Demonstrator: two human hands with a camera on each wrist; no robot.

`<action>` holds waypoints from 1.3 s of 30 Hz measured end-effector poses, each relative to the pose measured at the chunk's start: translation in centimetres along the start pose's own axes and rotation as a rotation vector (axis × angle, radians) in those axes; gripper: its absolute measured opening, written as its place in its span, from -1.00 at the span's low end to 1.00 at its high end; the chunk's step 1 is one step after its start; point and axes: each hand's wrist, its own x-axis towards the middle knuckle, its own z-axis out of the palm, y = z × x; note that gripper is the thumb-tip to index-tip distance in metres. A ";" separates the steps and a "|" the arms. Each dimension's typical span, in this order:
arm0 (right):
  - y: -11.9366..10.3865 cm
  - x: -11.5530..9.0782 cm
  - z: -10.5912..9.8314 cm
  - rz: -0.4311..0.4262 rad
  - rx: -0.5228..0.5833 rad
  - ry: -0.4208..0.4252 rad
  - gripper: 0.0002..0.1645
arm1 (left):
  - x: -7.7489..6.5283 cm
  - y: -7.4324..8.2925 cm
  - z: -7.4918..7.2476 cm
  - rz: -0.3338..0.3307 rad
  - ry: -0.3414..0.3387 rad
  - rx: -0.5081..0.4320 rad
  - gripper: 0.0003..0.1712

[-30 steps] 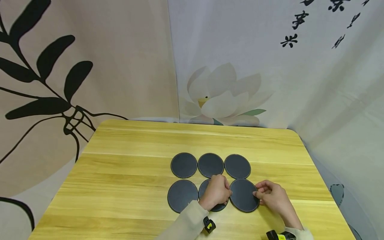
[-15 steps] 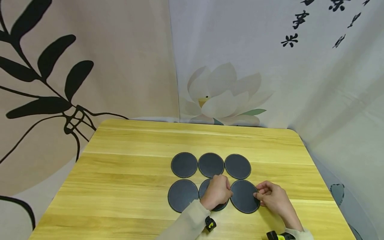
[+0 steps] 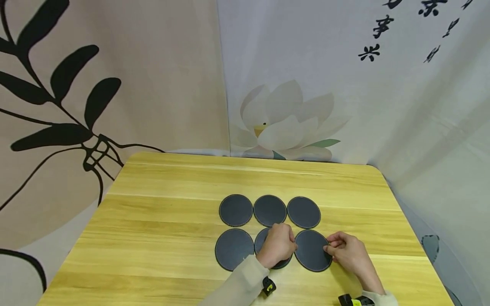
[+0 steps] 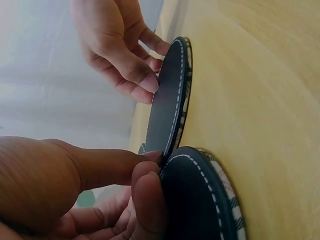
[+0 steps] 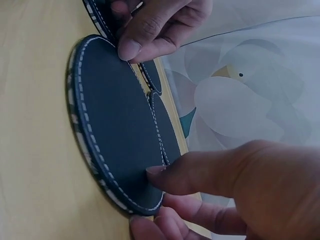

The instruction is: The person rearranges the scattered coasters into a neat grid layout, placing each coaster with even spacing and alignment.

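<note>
Black round coasters with white edge stitching lie in two rows on the wooden table. My right hand (image 3: 348,250) pinches the right edge of the front right coaster (image 3: 311,250), thumb on top and fingers at the rim. At that coaster's left edge, my left hand (image 3: 277,245) holds it between thumb and fingertips, and this hand partly covers the front middle coaster (image 3: 261,239). In the right wrist view, the held coaster (image 5: 115,115) shows a checked band along its side. The left wrist view has the front middle coaster (image 4: 187,195) right beside it.
The front left coaster (image 3: 234,249) lies flat to the left. Behind are the back left (image 3: 235,210), back middle (image 3: 269,210) and back right (image 3: 304,212) coasters, edges close together. The wooden table (image 3: 153,238) ends at a printed cloth (image 3: 172,85).
Both hands stay at the edges of the front right coaster, which has shifted very slightly toward the person. The other coasters keep their places.
</note>
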 end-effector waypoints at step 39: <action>-2.4 1.5 -2.2 -0.239 -0.110 0.034 -0.51 | 1.1 -2.7 -5.9 0.048 -0.077 -0.428 -0.57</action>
